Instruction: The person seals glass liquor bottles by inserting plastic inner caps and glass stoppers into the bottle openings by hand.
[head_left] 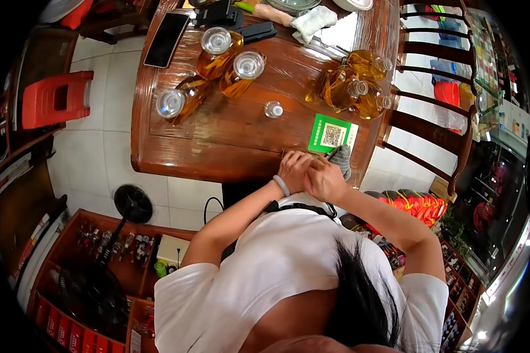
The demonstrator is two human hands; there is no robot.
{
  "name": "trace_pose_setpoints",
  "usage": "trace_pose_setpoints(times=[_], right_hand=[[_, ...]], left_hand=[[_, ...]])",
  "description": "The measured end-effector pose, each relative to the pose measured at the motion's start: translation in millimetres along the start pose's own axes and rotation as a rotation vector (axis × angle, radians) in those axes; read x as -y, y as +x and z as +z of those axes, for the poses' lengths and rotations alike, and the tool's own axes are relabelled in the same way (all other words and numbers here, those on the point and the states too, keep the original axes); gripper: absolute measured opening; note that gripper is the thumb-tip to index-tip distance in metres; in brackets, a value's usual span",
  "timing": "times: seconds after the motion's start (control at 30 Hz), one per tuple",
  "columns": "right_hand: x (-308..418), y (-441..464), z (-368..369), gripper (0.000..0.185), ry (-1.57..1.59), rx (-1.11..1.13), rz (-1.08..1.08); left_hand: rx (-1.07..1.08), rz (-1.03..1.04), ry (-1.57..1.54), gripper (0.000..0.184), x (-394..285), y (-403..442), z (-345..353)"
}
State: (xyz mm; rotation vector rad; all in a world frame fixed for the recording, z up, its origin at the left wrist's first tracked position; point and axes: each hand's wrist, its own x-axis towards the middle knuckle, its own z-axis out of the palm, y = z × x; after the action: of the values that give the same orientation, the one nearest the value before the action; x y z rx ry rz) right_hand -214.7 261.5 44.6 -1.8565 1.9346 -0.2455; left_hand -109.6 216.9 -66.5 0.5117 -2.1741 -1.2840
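Indoors, both hands meet at a glossy table on pale tiles.

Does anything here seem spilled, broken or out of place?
Nothing visibly spilled or broken stands out. The white cloth looks slightly untidy, lying bunched up toward the far side of the table.
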Motion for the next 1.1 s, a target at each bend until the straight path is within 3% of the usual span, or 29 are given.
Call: trace_pose_setpoints(times=[0.27, 0.43, 0.7, 0.8, 0.9, 0.97, 1.03, 1.1], right_hand=[[2.7, 3.8, -5.5, 0.015, 0.082, 0.055, 0.182], [10.8, 3.1, -3.0, 0.014, 0.077, -0.084, 0.357], [13.2, -0.8, -4.4, 0.01, 0.121, -0.102, 0.547], [17.6, -5.0, 0.4, 0.008, 0.144, -0.196, 0.657], [24.0, -7.1, 7.9, 0.028, 0.208, -0.36, 0.948], [25.7, -12.7, 14.4, 0.032, 0.216, -0.384, 0.959], [28.0, -9.7, 18.0, 0.032, 0.436, -0.524, 1.199], [28.2, -10.6, 19.0, 0.034, 0.496, -0.578, 1.21]], left_hand=[[0.028, 0.014, 0.011, 0.027, 1.3, 0.0, 0.4], [0.101, 0.028, 0.006, 0.026, 0.5, 5.7, -5.3], [0.134, -0.03, -0.027, 0.032, -2.2, 11.2, -8.2], [0.127, -0.02, -0.023, 0.034, -2.3, 12.5, -7.1], [0.11, -0.016, -0.032, 0.036, -3.9, 13.0, -7.4], [0.115, -0.027, -0.008, 0.038, -5.3, 12.8, -7.7], [0.097, -0.037, -0.023, 0.039, -5.4, 12.1, -7.2], [0.071, -0.047, -0.036, 0.041, -6.3, 12.0, -7.1]])
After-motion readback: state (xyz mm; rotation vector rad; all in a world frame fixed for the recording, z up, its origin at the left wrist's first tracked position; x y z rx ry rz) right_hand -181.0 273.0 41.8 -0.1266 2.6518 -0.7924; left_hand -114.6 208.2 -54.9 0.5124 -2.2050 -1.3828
